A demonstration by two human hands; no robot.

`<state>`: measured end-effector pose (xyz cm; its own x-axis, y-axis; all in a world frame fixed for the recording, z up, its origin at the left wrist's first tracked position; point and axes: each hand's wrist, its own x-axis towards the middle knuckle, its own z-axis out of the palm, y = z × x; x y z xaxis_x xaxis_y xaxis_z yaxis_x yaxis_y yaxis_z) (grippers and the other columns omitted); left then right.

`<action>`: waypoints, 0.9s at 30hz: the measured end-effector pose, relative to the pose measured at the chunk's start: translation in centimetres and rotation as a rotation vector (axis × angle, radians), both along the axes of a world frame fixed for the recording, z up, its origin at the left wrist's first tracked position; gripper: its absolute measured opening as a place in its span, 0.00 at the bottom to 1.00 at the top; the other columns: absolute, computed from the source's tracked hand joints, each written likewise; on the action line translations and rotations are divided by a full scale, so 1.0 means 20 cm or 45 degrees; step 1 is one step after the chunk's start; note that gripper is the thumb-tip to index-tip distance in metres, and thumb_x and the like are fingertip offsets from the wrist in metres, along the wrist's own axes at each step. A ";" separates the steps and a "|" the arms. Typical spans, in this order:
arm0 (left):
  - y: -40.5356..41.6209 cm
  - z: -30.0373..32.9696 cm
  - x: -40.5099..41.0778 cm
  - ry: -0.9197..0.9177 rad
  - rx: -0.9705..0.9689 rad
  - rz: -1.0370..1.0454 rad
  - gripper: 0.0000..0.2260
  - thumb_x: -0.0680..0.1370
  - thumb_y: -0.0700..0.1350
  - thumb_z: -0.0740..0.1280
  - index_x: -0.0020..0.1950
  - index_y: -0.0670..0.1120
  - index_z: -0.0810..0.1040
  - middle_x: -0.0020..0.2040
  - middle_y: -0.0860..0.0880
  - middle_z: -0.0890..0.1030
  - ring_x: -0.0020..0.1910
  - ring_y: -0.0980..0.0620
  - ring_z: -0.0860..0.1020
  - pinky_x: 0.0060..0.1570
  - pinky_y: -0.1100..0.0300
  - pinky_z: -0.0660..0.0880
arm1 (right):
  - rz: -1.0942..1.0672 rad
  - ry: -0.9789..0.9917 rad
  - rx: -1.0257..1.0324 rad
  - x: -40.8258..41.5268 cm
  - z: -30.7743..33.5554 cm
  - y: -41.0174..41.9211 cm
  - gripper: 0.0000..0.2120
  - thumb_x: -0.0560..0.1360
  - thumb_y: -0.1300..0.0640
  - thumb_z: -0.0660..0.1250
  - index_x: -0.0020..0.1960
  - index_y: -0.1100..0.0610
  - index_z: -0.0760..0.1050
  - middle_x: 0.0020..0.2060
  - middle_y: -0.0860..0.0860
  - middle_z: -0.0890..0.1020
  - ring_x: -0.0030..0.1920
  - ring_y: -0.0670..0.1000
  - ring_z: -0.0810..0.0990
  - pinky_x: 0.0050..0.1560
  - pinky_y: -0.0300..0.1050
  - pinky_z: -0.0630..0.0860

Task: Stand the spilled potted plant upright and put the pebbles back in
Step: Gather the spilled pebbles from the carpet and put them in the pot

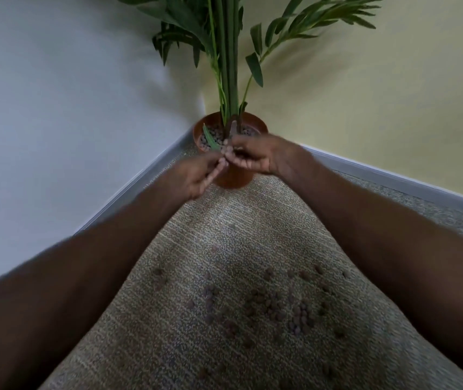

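A terracotta pot (233, 180) stands upright in the room's corner, with tall green stems and leaves (229, 57) rising from it. Brown pebbles (210, 139) fill its top. Both hands hover over the pot's near rim. My right hand (253, 157) is cupped, with a few pebbles lying on its fingers. My left hand (196, 175) is blurred, its fingertips touching the right hand's fingers. Several spilled pebbles (281, 305) lie scattered on the carpet near me.
A white wall on the left and a yellow wall on the right meet behind the pot. A grey baseboard (393, 175) runs along both. Speckled beige carpet (238, 220) covers the floor between my forearms.
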<state>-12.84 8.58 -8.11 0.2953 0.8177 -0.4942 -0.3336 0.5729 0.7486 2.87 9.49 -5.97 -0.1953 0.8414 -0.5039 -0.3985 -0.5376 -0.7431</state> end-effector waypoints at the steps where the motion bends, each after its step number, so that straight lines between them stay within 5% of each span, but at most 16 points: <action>1: 0.06 0.06 0.03 0.038 0.040 -0.012 0.04 0.78 0.37 0.66 0.50 0.37 0.79 0.34 0.44 0.83 0.32 0.56 0.82 0.34 0.68 0.80 | -0.048 -0.052 0.047 0.00 0.04 0.05 0.01 0.75 0.69 0.66 0.46 0.67 0.75 0.38 0.60 0.79 0.33 0.51 0.82 0.35 0.42 0.83; 4: 0.19 0.18 0.10 0.263 0.177 -0.023 0.06 0.81 0.40 0.63 0.48 0.41 0.78 0.35 0.45 0.83 0.33 0.52 0.82 0.39 0.63 0.81 | -0.157 -0.412 0.174 -0.01 0.09 0.16 0.04 0.76 0.68 0.64 0.44 0.67 0.76 0.38 0.60 0.79 0.34 0.53 0.82 0.36 0.46 0.83; 7: 0.23 0.19 0.11 0.436 0.283 0.063 0.05 0.80 0.42 0.64 0.49 0.41 0.77 0.44 0.43 0.81 0.44 0.47 0.83 0.45 0.52 0.83 | -0.093 -0.723 0.243 -0.04 0.06 0.19 0.09 0.75 0.69 0.60 0.52 0.65 0.77 0.39 0.59 0.80 0.37 0.55 0.82 0.41 0.51 0.84; 11: 0.11 -0.01 -0.05 0.657 0.420 0.110 0.05 0.79 0.40 0.66 0.49 0.38 0.78 0.46 0.41 0.82 0.43 0.46 0.83 0.38 0.58 0.83 | -0.203 -1.403 0.582 -0.03 -0.07 0.17 0.12 0.77 0.54 0.63 0.43 0.61 0.80 0.43 0.60 0.85 0.44 0.58 0.84 0.47 0.52 0.81; 14: -0.04 -0.28 -0.26 0.892 0.559 -0.035 0.09 0.80 0.39 0.61 0.45 0.37 0.78 0.38 0.44 0.82 0.37 0.45 0.81 0.32 0.65 0.77 | -0.221 -1.449 0.812 -0.04 -0.23 0.02 0.13 0.78 0.58 0.62 0.37 0.61 0.79 0.35 0.59 0.84 0.31 0.54 0.82 0.34 0.47 0.80; 16: -0.12 -0.44 -0.40 1.380 0.781 -0.228 0.09 0.79 0.38 0.63 0.54 0.38 0.80 0.48 0.43 0.83 0.43 0.52 0.84 0.43 0.67 0.76 | 0.008 -1.505 1.024 -0.04 -0.37 -0.07 0.11 0.76 0.62 0.63 0.38 0.63 0.80 0.34 0.58 0.84 0.30 0.51 0.79 0.33 0.43 0.76; 18: -0.15 -0.57 -0.50 1.725 0.978 -0.451 0.17 0.76 0.38 0.62 0.64 0.38 0.76 0.61 0.39 0.80 0.59 0.45 0.80 0.60 0.60 0.71 | 0.400 -1.541 1.090 -0.05 -0.50 -0.14 0.07 0.74 0.65 0.63 0.43 0.63 0.81 0.35 0.52 0.82 0.33 0.45 0.77 0.41 0.41 0.72; 20: -0.15 -0.66 -0.52 1.797 1.073 -0.617 0.23 0.74 0.33 0.61 0.70 0.38 0.70 0.69 0.36 0.72 0.69 0.39 0.71 0.69 0.55 0.63 | 0.796 -1.574 1.046 -0.09 -0.64 -0.22 0.11 0.73 0.65 0.65 0.53 0.58 0.79 0.43 0.49 0.82 0.43 0.45 0.79 0.49 0.44 0.73; 22: -0.11 -0.73 -0.52 1.894 1.100 -0.772 0.27 0.75 0.33 0.60 0.75 0.36 0.62 0.75 0.34 0.62 0.75 0.37 0.60 0.74 0.53 0.55 | 1.042 -1.704 1.155 -0.17 -0.76 -0.32 0.19 0.74 0.61 0.66 0.64 0.57 0.75 0.60 0.57 0.80 0.60 0.55 0.78 0.61 0.51 0.74; 25: -0.05 -0.78 -0.51 2.044 1.030 -0.918 0.30 0.78 0.36 0.59 0.78 0.37 0.52 0.78 0.35 0.53 0.77 0.38 0.52 0.76 0.53 0.49 | 1.042 -1.812 1.361 -0.24 -0.87 -0.41 0.15 0.76 0.59 0.61 0.59 0.59 0.79 0.62 0.66 0.78 0.63 0.63 0.76 0.64 0.55 0.74; 27: -0.04 -0.77 -0.52 2.001 1.099 -0.859 0.26 0.79 0.37 0.58 0.77 0.38 0.58 0.76 0.34 0.59 0.76 0.39 0.59 0.74 0.51 0.57 | 1.031 -1.796 1.465 -0.25 -0.90 -0.45 0.14 0.75 0.59 0.59 0.52 0.60 0.81 0.58 0.66 0.80 0.59 0.63 0.79 0.62 0.54 0.75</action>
